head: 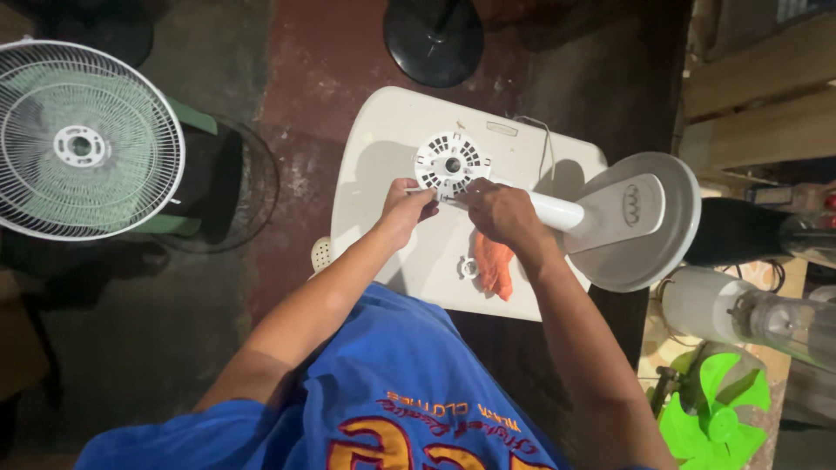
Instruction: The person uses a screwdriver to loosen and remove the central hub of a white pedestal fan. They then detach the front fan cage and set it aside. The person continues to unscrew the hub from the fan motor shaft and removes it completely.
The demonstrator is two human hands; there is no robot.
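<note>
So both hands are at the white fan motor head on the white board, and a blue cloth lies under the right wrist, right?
Not quite. The head view shows the cloth is orange, not blue. The rest holds: the left hand and right hand are at the white fan motor head on the white board.

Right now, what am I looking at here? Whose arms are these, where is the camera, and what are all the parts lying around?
There is no machine here: a person in a blue shirt wears a camera on the head, so the one picture looks straight down at their own arms. The left hand and right hand both grip at the lower edge of a round white motor housing with vent slots, which lies on a white plastic table. Its white pole leads to a round fan base at the right. An orange cloth and a small white ring lie on the table. On the floor stand a white fan grille, a black round base and green fan blades.
</note>
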